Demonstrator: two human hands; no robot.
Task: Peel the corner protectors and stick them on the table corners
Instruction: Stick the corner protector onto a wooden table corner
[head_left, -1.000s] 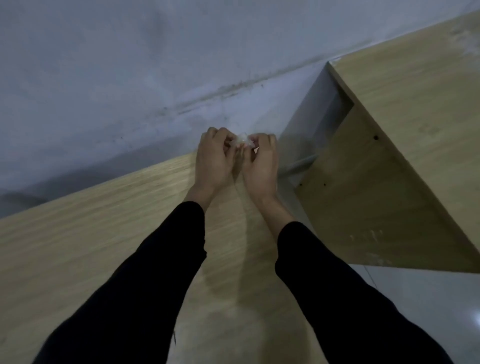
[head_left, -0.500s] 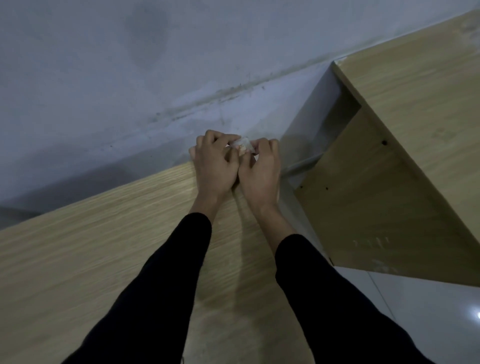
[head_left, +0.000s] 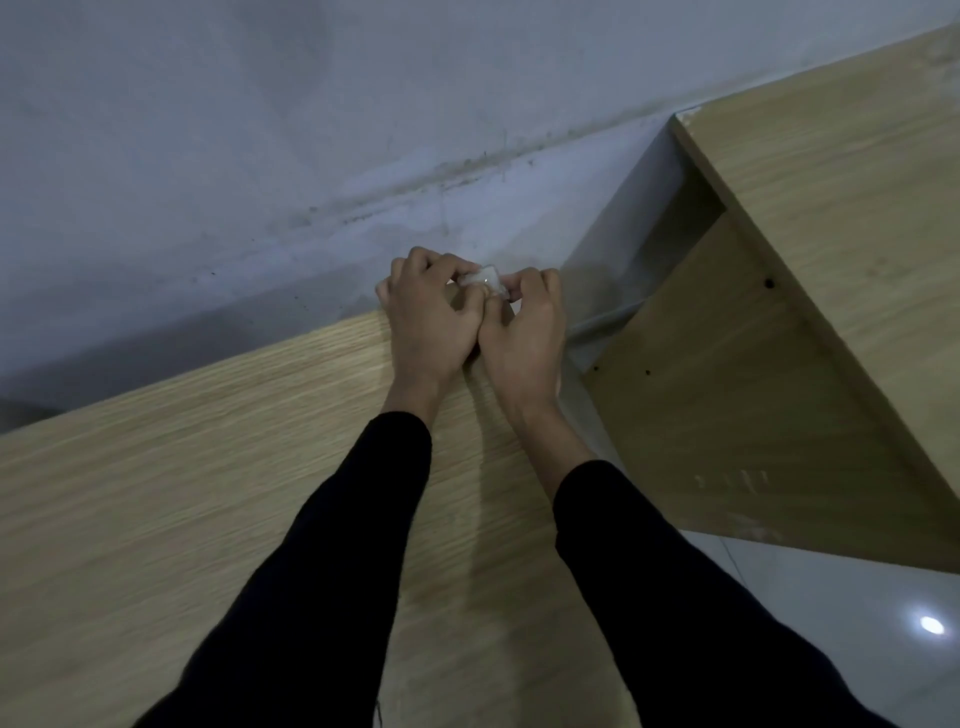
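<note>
Two hands are close together at the far corner of the wooden table (head_left: 208, 467). The left hand (head_left: 431, 322) and the right hand (head_left: 527, 332) touch each other side by side. Between their fingertips sits a small clear corner protector (head_left: 484, 277). It looks shiny and a bit cloudy.

The fingers of both hands are curled in, not spread. They pinch the corner protector from both sides: the left hand from the left, the right hand from the right. The corner protector is right over the table corner, but the hands hide the corner itself, so I cannot tell if it is stuck on the wood or only held there.

Both arms wear black sleeves (head_left: 322, 571) and reach out over the table top.

Behind the hands is a grey wall (head_left: 260, 156) with dirty marks along a line. To the right stands another wooden desk (head_left: 841, 218), and you can see in under its top. Low on the right is a pale shiny floor (head_left: 831, 675) with one bright spot of light (head_left: 931, 625) on it.
</note>
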